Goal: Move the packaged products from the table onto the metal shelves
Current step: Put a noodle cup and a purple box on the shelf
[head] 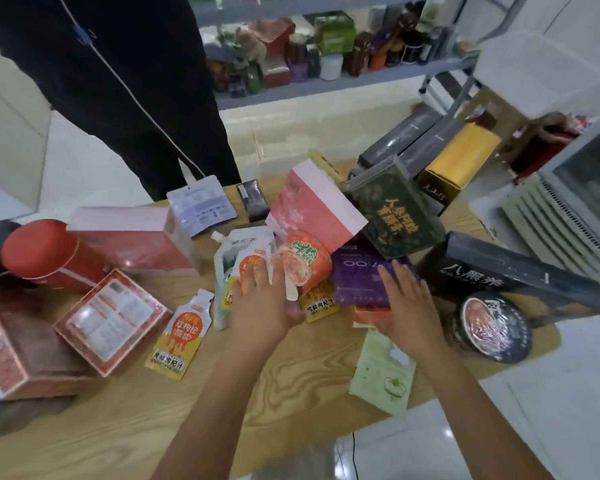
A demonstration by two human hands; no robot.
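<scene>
My left hand (260, 299) and right hand (407, 306) reach forward, palms down, mid-frame.

The left lies at the centre, its fingers (253, 275) straight and slightly spread, pointing toward the top of the frame, the thumb (294, 311) stuck out to the right. The right sits just right of it, fingers straight and close together, angled up and left. My bare forearms (215, 393) rise from the bottom edge and converge toward the wrists; the hands do not touch.
</scene>
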